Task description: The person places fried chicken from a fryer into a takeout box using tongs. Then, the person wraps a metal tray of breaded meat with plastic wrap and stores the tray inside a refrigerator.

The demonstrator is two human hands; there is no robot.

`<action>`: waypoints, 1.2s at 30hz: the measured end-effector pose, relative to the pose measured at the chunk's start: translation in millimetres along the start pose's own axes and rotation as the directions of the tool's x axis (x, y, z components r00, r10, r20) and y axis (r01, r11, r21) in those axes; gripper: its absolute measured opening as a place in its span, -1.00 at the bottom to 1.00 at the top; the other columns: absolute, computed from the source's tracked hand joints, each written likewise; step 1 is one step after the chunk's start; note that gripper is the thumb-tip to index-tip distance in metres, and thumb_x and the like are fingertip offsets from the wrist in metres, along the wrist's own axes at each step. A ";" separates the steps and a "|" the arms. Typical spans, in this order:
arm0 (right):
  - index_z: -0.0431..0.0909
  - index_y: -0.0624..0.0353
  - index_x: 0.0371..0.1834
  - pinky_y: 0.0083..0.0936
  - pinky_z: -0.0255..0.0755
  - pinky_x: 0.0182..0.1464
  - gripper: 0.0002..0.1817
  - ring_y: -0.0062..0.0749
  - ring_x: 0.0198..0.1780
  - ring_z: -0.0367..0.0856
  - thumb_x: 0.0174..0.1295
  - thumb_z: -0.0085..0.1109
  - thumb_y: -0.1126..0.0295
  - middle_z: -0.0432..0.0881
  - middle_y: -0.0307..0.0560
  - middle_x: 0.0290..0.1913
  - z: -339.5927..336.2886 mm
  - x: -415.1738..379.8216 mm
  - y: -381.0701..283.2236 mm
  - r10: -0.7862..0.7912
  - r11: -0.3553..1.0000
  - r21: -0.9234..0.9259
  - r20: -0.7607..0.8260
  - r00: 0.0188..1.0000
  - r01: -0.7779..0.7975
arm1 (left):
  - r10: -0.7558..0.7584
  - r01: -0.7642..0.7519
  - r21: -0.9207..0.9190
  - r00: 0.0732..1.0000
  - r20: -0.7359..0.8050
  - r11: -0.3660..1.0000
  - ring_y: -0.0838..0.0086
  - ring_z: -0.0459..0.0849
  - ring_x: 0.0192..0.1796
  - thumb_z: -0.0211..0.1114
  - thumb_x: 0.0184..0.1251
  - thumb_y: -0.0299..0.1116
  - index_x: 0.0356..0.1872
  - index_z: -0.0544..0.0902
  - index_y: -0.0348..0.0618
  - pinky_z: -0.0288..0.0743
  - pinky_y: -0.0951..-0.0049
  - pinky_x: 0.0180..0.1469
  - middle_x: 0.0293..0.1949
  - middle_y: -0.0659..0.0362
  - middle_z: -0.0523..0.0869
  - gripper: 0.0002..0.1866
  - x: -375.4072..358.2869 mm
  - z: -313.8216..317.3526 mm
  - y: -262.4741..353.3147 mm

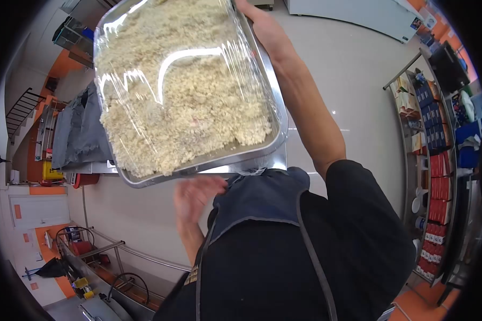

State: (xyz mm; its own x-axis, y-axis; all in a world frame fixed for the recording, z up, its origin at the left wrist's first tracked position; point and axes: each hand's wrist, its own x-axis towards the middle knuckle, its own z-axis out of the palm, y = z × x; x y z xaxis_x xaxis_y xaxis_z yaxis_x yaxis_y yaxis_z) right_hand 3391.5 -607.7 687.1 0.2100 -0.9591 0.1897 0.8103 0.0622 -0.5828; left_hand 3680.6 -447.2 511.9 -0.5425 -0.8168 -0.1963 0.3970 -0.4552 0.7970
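Note:
A metal tray is held up tilted in front of me, filled with pale, crumb-like food. Clear plastic wrap stretches over the top and throws bright reflections. My right hand grips the tray's right rim near the top, its fingertips partly out of sight. Just below the tray's near edge is my left hand, smeared by motion. Whether it touches the underside, and how its fingers are set, cannot be made out. A bit of loose wrap bunches at the lower edge.
Part of a metal work surface shows behind the tray. Grey cloth drapes over something at left. A shelf rack with red boxes stands at right. Metal rails run at lower left, and a white chest-like unit sits at the back.

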 end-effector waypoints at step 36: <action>0.38 0.21 0.13 -0.58 0.52 -0.19 -0.50 -0.50 -0.19 0.62 0.40 -0.27 0.04 0.59 -0.09 -0.09 -207.9 219.4 118.2 -0.063 0.919 -0.388 -0.319 0.946 -0.070 | 0.246 -0.299 -0.359 0.951 -0.184 0.884 0.20 0.41 0.21 -0.09 0.37 0.02 0.25 0.31 -0.14 0.38 0.16 0.19 0.21 0.04 0.41 -0.44 333.4 -223.9 123.8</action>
State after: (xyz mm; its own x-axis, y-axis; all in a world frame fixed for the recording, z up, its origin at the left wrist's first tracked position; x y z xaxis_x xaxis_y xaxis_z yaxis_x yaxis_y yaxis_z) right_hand 3419.6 -868.2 495.6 -0.0270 -0.9990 -0.0366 0.5175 0.0174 -0.8555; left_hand 3714.6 -855.3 417.2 -0.2818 -0.9547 -0.0958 0.7787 -0.2858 0.5585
